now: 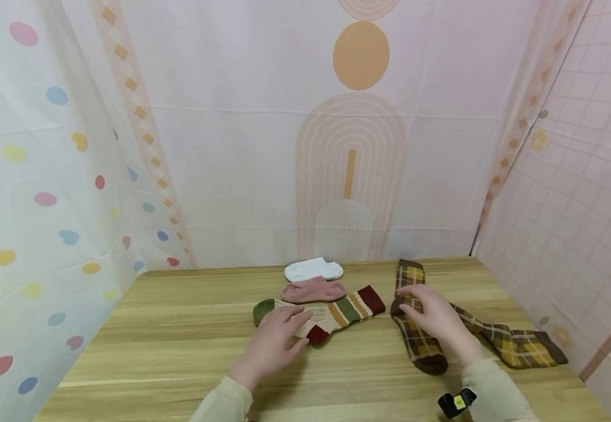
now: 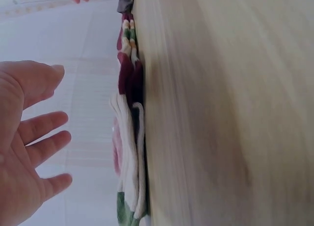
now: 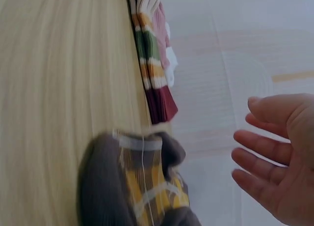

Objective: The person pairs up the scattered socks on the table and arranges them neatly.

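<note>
My left hand (image 1: 273, 343) hovers over the cream socks (image 1: 348, 310) with green, orange and maroon stripes. In the left wrist view its fingers (image 2: 46, 127) are spread, with a gap between them and the socks, which lie stacked flat. My right hand (image 1: 439, 319) hangs above a brown and yellow plaid sock (image 1: 418, 340) that lies lengthwise, partly hidden by the hand. A second plaid sock (image 1: 518, 346) stretches off to the right. In the right wrist view, the fingers (image 3: 262, 147) are loosely bent and hold nothing; the plaid cloth below is blurred.
Behind the striped socks lie a pink sock (image 1: 313, 291) and a white sock (image 1: 307, 270), in a row toward the back edge. All rest on a wooden table (image 1: 178, 328). Patterned curtains (image 1: 231, 164) hang behind it and along both sides.
</note>
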A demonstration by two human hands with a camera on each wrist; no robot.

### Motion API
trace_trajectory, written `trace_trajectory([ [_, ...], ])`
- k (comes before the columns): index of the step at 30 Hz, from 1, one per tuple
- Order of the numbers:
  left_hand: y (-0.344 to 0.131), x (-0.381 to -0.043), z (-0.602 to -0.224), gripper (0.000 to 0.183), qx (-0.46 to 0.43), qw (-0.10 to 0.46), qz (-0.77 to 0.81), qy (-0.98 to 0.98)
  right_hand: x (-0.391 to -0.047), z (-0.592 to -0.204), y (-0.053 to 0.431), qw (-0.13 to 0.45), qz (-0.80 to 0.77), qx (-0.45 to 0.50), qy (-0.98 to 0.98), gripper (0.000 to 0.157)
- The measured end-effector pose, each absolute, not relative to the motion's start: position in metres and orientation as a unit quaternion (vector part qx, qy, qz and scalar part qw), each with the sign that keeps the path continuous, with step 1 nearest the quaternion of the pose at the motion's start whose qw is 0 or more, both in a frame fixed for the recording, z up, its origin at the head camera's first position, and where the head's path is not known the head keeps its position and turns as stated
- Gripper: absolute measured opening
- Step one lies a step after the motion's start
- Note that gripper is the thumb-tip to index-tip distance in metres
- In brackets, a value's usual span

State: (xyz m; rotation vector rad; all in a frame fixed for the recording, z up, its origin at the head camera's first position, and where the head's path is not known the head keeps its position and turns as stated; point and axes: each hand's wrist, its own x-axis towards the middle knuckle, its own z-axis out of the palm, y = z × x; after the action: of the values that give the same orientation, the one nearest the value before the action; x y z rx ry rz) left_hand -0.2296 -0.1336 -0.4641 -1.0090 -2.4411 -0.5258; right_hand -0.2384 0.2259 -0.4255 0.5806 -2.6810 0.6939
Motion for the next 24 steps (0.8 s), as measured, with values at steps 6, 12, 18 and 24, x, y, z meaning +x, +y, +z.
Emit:
trace_trajectory([
  [6,-0.131,-0.226,-0.465,0.051,-0.359,0.242,-0.180,-0.883,-0.230,-0.425,0.243,0.138,0.222,0.239,-0.935,0.028],
  [12,-0.130,-0.222,-0.466,0.053,-0.364,0.254,-0.167,-0.881,-0.227,-0.431,0.262,0.146,0.179,0.281,-0.932,0.026],
  [18,-0.125,-0.218,-0.466,0.053,-0.376,0.277,-0.153,-0.871,-0.222,-0.438,0.278,0.135,0.144,0.304,-0.932,0.029],
  [24,-0.120,-0.213,-0.464,0.053,-0.385,0.270,-0.150,-0.870,-0.216,-0.447,0.288,0.115,0.136,0.313,-0.933,0.032],
])
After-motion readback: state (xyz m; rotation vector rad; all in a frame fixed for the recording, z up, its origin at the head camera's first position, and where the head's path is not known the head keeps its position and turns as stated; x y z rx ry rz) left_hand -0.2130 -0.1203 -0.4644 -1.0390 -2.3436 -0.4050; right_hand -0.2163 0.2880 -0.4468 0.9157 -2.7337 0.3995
